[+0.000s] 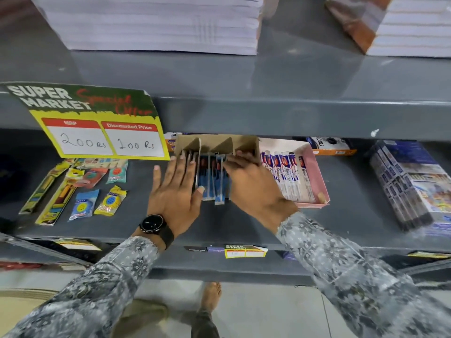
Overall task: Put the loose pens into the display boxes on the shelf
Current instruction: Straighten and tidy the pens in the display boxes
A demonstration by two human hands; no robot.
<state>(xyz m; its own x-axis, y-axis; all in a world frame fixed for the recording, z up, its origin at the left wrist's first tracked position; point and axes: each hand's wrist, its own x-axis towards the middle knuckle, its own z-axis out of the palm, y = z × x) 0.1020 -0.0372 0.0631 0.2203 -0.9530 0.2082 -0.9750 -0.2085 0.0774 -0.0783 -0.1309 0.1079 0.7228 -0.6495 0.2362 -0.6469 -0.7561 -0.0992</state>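
A brown cardboard display box (220, 142) with dividers stands at the back of the grey shelf (244, 223). Blue packaged pens (212, 184) lie bunched in it, their near ends sticking out toward me. My left hand (174, 189) lies flat against the bunch's left side, fingers spread, thumb touching the pens. My right hand (251, 184) presses against the bunch's right side, fingers reaching into the box. To the right, a pink display box (317, 181) holds white and blue packaged pens (288, 176).
A yellow price sign (102, 128) hangs from the upper shelf edge. Loose packets (80, 189) lie at the left of the shelf. A stack of dark packs (410, 186) sits at the right. Paper stacks (156, 23) rest on the shelf above.
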